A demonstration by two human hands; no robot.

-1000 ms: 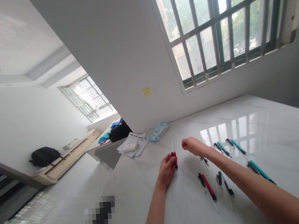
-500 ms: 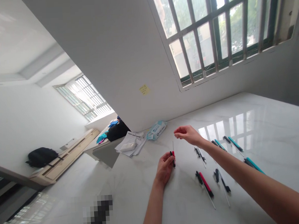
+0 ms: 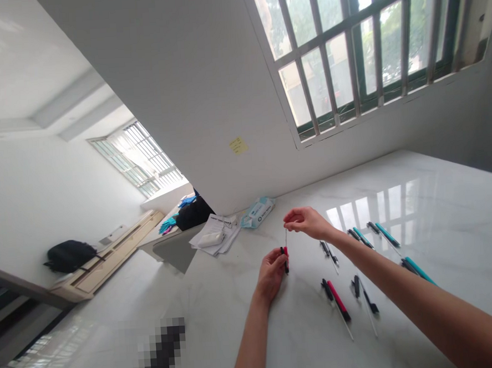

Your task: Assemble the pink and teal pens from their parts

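Over the surface (image 3: 313, 335), the left hand (image 3: 272, 269) grips the red-and-black pen (image 3: 286, 252), probably for steadying it; the right hand (image 3: 310, 222) pinches its thin refill (image 3: 286, 238).

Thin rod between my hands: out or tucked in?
Out: the thin rod shows between the right hand and the red and black pieces in the left hand.

I find a glossy white table (image 3: 221, 319) with faint grey veining. Near the wall lies a pale-blue pack of wipes (image 3: 258, 213); just beside it, a loose stack of papers (image 3: 209, 228). Closer to the front, I record a red pen barrel (image 3: 339, 300) beside a thin white refill (image 3: 350, 333) and several black pen parts (image 3: 369, 302). Three teal barrels (image 3: 387, 235), with dark pieces alongside, lie farther right.
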